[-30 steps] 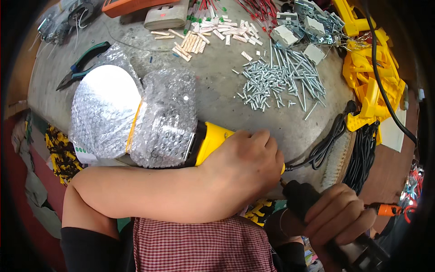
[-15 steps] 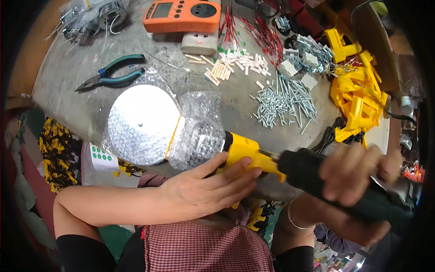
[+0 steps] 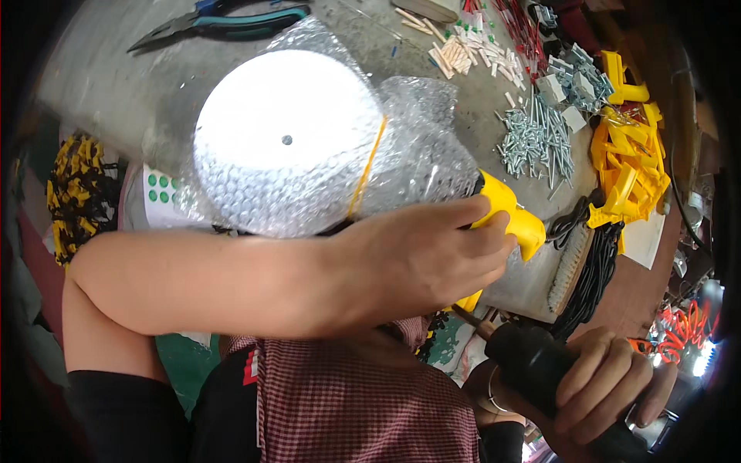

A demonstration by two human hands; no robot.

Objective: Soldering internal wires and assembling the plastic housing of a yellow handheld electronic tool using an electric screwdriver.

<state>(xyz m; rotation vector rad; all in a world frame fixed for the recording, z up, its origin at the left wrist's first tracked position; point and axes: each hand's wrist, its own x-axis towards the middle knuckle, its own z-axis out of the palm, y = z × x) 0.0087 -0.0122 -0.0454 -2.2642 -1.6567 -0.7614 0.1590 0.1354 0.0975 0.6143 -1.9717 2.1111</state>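
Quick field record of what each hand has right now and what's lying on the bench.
left hand: gripping yellow tool body
right hand: wrapped around black handle
tool head: white disc under bubble wrap, yellow band around it
bench: pliers, loose screws, yellow plastic parts, black cable

Up on my bench (image 3: 116, 92) lie the pliers (image 3: 224, 21), teal-handled, near the far edge. Off to my right is a scatter of pale plugs (image 3: 455, 54), and beyond them some red plugs (image 3: 521, 27). Nearer me sits a heap of screws (image 3: 536, 143), with small white boxes (image 3: 562, 96) just above it. The yellow brackets (image 3: 629, 154) are piled at the bench's right end, and black cable (image 3: 594, 270) hangs over the edge below them. A sticker sheet (image 3: 162, 193) with green dots lies at my left.
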